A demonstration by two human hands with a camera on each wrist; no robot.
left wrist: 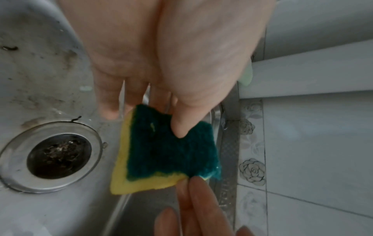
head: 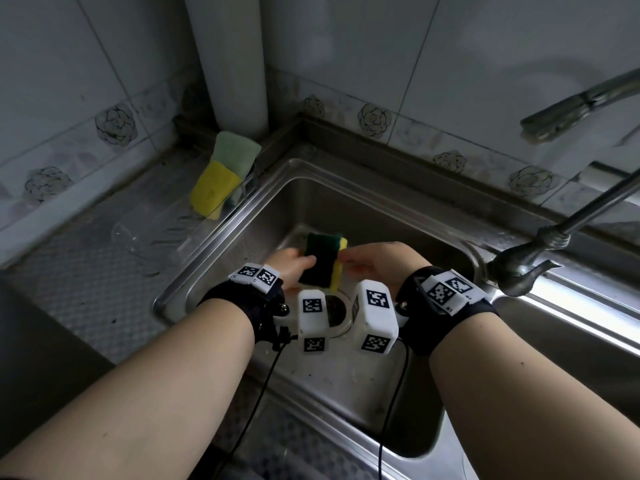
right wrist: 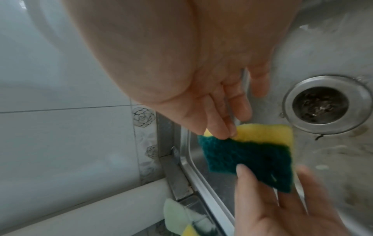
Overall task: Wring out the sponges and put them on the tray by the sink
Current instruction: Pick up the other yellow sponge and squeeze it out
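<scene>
Steel sink [head: 398, 216] basin under both hands: left hand [head: 289, 268] pinches the green-and-yellow sponge [head: 323, 263] between thumb and fingers, right hand [head: 377, 263] nips its far corner above the drain [left wrist: 58, 155]. No readable writing shows.

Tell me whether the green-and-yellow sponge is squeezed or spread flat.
Spread flat: the sponge keeps its full rectangle above the sink, the left hand and right hand only pinching opposite ends.

Steel faucet [head: 568, 216] at right — white pipe [head: 228, 60] in the tiled corner, drain strainer [left wrist: 58, 156] below.
</scene>
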